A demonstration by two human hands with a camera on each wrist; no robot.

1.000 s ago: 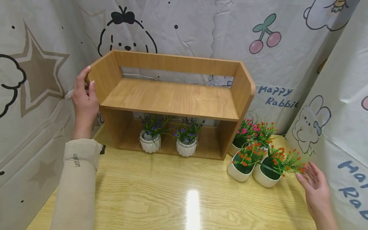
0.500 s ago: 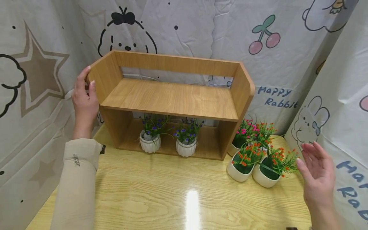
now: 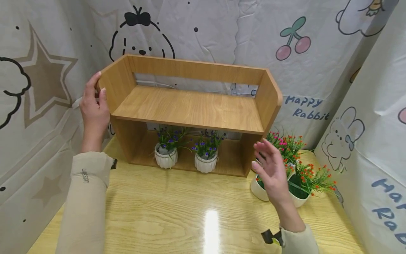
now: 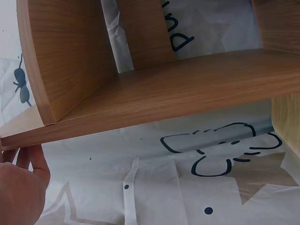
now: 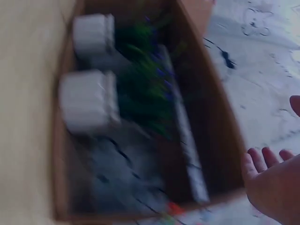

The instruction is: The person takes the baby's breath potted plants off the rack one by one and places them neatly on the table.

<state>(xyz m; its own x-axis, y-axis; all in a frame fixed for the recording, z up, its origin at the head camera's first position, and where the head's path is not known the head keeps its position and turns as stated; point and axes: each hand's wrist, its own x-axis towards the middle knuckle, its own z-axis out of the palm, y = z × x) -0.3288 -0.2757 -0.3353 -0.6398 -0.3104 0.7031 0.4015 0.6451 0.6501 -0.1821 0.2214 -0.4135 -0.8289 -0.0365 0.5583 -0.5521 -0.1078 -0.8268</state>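
Note:
A two-tier wooden shelf (image 3: 190, 109) stands on the table. My left hand (image 3: 95, 113) rests against the outer face of its left side panel, fingertips near the top edge; the left wrist view has the fingers (image 4: 35, 161) at the panel too. In the lower tier sit two white ribbed pots, the left one (image 3: 166, 159) and the right one (image 3: 206, 164), with purple-blue flowers. My right hand (image 3: 272, 174), fingers spread and holding nothing, is by the shelf's right side panel, overlapping a white pot (image 3: 258, 188) in the head view. The right wrist view is blurred.
Right of the shelf, several potted plants stand close together, including orange flowers (image 3: 309, 173) in a white pot (image 3: 301, 201) and pink flowers (image 3: 277, 139). Printed white cloth (image 3: 215, 31) hangs behind and at both sides of the wooden table (image 3: 158, 208).
My right hand has risen from beside the orange flowers and moved left to the shelf's right side. My left hand stays at the left panel; shelf and pots have not moved.

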